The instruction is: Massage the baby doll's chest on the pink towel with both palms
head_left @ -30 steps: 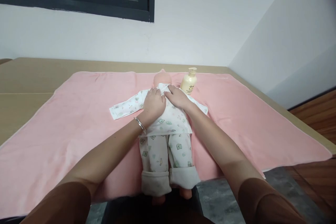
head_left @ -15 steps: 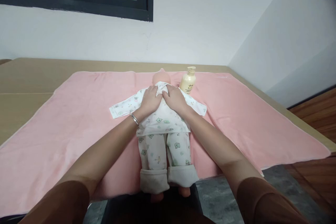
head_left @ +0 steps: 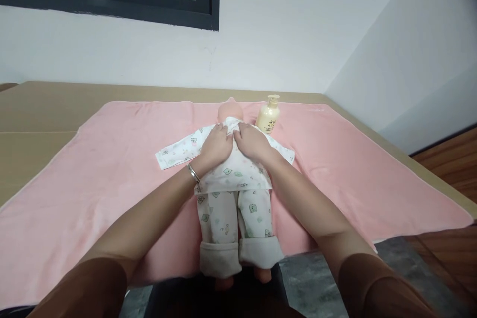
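Observation:
A baby doll [head_left: 230,110] lies on the pink blanket [head_left: 122,159], head at the far end and feet towards me. It wears a white printed shirt [head_left: 234,174] with sleeves spread out, and matching trousers [head_left: 223,213] with rolled cuffs. My left hand [head_left: 217,146], a silver bangle at its wrist, rests on the upper left of the shirt, fingers curled in on the cloth. On the upper right, my right hand [head_left: 253,143] is likewise closed on the shirt, thumb drawn close to the fingers. Some fingertips are hidden.
A cream pump bottle [head_left: 267,115] stands just beyond the doll's right-hand sleeve. The blanket covers much of a wooden table [head_left: 48,109], which meets a white wall [head_left: 268,49] behind. A dark barred window [head_left: 208,0] is up on the left.
Both hands lay flatter on the shirt before. Their fingers have now curled in and the thumbs have drawn towards them, taking hold of cloth. The doll and bottle stay in place.

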The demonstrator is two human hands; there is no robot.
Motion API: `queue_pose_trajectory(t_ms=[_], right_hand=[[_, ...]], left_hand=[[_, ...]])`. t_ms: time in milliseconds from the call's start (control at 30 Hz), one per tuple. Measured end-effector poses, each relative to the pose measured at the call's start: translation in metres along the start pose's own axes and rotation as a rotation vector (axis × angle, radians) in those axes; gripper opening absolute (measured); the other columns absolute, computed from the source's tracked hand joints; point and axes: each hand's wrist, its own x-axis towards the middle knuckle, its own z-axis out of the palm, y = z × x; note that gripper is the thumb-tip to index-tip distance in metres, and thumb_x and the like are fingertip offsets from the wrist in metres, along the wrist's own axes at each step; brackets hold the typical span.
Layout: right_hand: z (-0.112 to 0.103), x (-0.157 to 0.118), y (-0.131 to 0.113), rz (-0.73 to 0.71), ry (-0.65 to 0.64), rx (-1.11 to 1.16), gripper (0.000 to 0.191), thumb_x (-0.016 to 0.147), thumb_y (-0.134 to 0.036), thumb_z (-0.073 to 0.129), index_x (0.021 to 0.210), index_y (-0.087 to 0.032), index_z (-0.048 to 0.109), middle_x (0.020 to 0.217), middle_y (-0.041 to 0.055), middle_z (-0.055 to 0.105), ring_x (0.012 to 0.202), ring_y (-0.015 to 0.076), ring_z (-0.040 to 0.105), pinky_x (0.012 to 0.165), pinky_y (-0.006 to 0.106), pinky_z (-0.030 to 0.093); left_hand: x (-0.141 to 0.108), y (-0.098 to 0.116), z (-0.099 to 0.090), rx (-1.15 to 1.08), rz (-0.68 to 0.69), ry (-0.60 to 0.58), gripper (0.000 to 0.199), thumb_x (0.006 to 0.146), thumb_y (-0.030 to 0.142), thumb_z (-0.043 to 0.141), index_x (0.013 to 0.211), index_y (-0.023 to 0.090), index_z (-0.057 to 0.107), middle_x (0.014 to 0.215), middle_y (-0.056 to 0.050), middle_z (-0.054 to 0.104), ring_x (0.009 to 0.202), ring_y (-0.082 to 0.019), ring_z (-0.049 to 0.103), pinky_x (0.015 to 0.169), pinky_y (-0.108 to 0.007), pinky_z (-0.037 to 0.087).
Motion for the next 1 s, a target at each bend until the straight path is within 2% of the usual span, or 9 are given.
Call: queue_pose_trajectory(t_ms=[100,167,267,367,500,600,667,800,1000], right_hand=[[-0.004,-0.014,-0.016,-0.026,-0.02,-0.096,0.042,0.1,-0.03,0.032,0.118,-0.006,0.061,0.128,0.0241,0.063,0.122,0.0328,0.056,0.1,0.041,0.044],[-0.005,-0.015,-0.018,-0.034,-0.036,-0.096,0.04,0.1,-0.03,0.032,0.113,-0.009,0.063,0.122,0.0222,0.065,0.115,0.0318,0.06,0.095,0.041,0.046],[-0.002,-0.001,-0.003,-0.023,-0.033,0.015,0.042,0.102,-0.035,0.029,0.115,-0.012,0.061,0.125,0.0189,0.065,0.111,0.0294,0.061,0.095,0.04,0.046],[0.003,0.013,0.013,-0.044,-0.018,0.106,0.044,0.102,-0.039,0.03,0.124,-0.01,0.056,0.134,0.0188,0.06,0.121,0.0284,0.056,0.102,0.04,0.043],[0.003,0.006,0.003,-0.051,-0.011,0.033,0.045,0.101,-0.037,0.033,0.125,-0.006,0.055,0.138,0.0208,0.057,0.128,0.0328,0.05,0.109,0.044,0.038],[-0.002,-0.01,-0.016,-0.028,-0.024,-0.076,0.045,0.101,-0.031,0.032,0.124,-0.002,0.057,0.131,0.0246,0.06,0.123,0.0356,0.053,0.106,0.046,0.04],[-0.004,-0.016,-0.022,-0.043,-0.032,-0.124,0.043,0.1,-0.027,0.032,0.123,-0.001,0.058,0.125,0.0257,0.062,0.119,0.0356,0.056,0.103,0.045,0.042],[-0.002,-0.007,-0.011,-0.044,-0.018,-0.031,0.044,0.101,-0.028,0.027,0.12,-0.006,0.06,0.125,0.022,0.064,0.12,0.0336,0.057,0.1,0.044,0.045],[0.012,0.011,0.009,-0.014,0.026,0.11,0.048,0.098,-0.038,0.035,0.129,-0.007,0.055,0.142,0.0206,0.055,0.132,0.0316,0.049,0.113,0.045,0.037]], left_hand=[[0.01,-0.014,-0.001,-0.034,-0.018,0.009,0.037,0.1,0.028,0.035,0.117,0.01,0.062,0.132,-0.018,0.062,0.128,-0.028,0.055,0.115,-0.045,0.04],[0.011,-0.014,-0.002,0.006,-0.015,0.033,0.037,0.1,0.027,0.033,0.11,0.01,0.064,0.127,-0.018,0.064,0.123,-0.029,0.057,0.113,-0.046,0.041],[0.003,-0.001,-0.006,0.077,-0.053,0.046,0.031,0.097,0.022,0.037,0.098,0.012,0.066,0.117,-0.019,0.067,0.114,-0.031,0.061,0.104,-0.045,0.048],[-0.003,0.01,-0.011,0.054,-0.113,0.004,0.024,0.093,0.021,0.043,0.089,0.015,0.066,0.109,-0.017,0.069,0.102,-0.031,0.066,0.092,-0.042,0.053],[0.006,-0.001,-0.011,-0.014,-0.083,-0.002,0.032,0.098,0.026,0.038,0.098,0.013,0.067,0.115,-0.016,0.069,0.113,-0.03,0.063,0.101,-0.042,0.049],[0.015,-0.018,-0.003,-0.011,-0.013,-0.006,0.037,0.101,0.03,0.036,0.11,0.01,0.066,0.126,-0.018,0.065,0.124,-0.029,0.057,0.111,-0.043,0.042],[0.018,-0.025,0.003,-0.01,0.001,0.018,0.039,0.101,0.03,0.035,0.116,0.009,0.064,0.129,-0.018,0.064,0.124,-0.028,0.057,0.112,-0.043,0.041],[0.017,-0.03,0.012,-0.026,0.004,0.077,0.043,0.101,0.031,0.032,0.123,0.009,0.062,0.131,-0.017,0.064,0.121,-0.028,0.058,0.111,-0.043,0.042],[0.015,-0.032,0.018,-0.029,0.009,0.128,0.046,0.101,0.033,0.037,0.133,0.01,0.06,0.142,-0.015,0.059,0.132,-0.028,0.053,0.117,-0.045,0.037]])
